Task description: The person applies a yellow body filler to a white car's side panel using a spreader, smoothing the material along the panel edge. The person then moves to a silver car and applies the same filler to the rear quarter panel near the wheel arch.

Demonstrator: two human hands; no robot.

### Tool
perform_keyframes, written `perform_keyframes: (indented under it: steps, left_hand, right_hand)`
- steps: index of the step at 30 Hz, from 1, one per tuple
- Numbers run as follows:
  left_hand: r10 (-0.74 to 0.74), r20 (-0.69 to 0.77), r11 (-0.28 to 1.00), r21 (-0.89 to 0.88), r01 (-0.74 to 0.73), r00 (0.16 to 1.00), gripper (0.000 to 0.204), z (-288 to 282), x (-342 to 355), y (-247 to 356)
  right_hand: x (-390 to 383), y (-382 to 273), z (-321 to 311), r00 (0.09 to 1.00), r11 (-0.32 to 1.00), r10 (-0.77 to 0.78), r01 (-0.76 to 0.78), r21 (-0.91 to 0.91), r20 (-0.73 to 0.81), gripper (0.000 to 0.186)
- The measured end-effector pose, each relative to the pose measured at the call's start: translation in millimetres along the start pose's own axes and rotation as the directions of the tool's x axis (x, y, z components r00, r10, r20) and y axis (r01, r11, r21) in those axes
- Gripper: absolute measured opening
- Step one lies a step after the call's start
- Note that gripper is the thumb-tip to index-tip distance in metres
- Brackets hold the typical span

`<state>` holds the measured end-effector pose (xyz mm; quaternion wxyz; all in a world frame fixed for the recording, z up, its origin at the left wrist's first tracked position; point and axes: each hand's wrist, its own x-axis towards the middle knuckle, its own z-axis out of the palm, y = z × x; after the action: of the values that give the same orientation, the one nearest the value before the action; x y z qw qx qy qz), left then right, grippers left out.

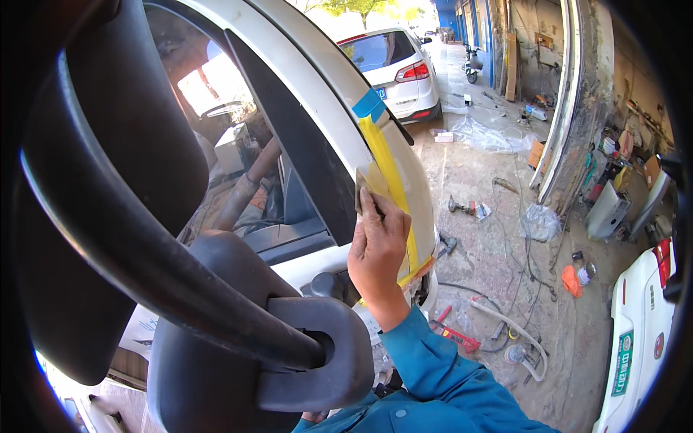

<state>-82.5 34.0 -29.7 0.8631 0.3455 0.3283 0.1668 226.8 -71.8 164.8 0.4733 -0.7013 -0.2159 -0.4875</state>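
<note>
My right hand (377, 249), in a blue sleeve, reaches up from the lower edge and presses a thin flat scraper (363, 186) against the white body panel (317, 86) of a car. The blade lies beside a long yellow strip (390, 162) running down the panel, with a piece of blue tape (369, 105) at its top. The fingers are closed on the scraper. My left hand is out of sight. A large black side mirror (108, 180) on its grey mount (303, 353) fills the left foreground and hides much of the car.
On the dirty concrete floor to the right lie a red tool (455, 333), a white hose (514, 326), cables, an orange rag (570, 280) and plastic sheeting (540, 220). A second white car (397, 68) stands behind, another car's rear (639, 325) at the right edge. A detached panel (570, 108) leans upright.
</note>
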Motion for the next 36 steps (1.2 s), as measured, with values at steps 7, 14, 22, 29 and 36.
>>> perform_keyframes:
  steps: [7,14,22,29,36]
  left_hand:
    - [0.009,0.003,1.000,0.000,-0.009,1.000,0.061,-10,-14,-6]
    - [0.013,0.029,1.000,-0.008,-0.013,0.999,0.062,-7,-17,-10]
    - [0.020,0.206,0.999,-0.041,-0.012,0.978,0.063,46,-13,-8]
    - [0.010,0.321,0.987,-0.155,0.042,0.947,0.063,123,-13,-24]
    - [-0.079,0.330,0.955,-0.244,0.166,0.941,0.065,164,-12,-41]
  right_hand:
    - [29,2,8,0.998,0.999,-0.009,0.006,-0.050,-0.068,0.051]
    - [21,-1,7,0.999,0.996,-0.049,0.049,-0.069,0.000,0.048]
    - [-28,26,-112,0.871,0.751,0.331,-0.476,0.458,0.363,0.033]
    - [-84,10,-206,0.660,0.596,0.332,-0.700,0.392,0.674,0.035]
    - [-101,17,-219,0.749,0.860,0.116,-0.404,0.311,0.653,0.035]
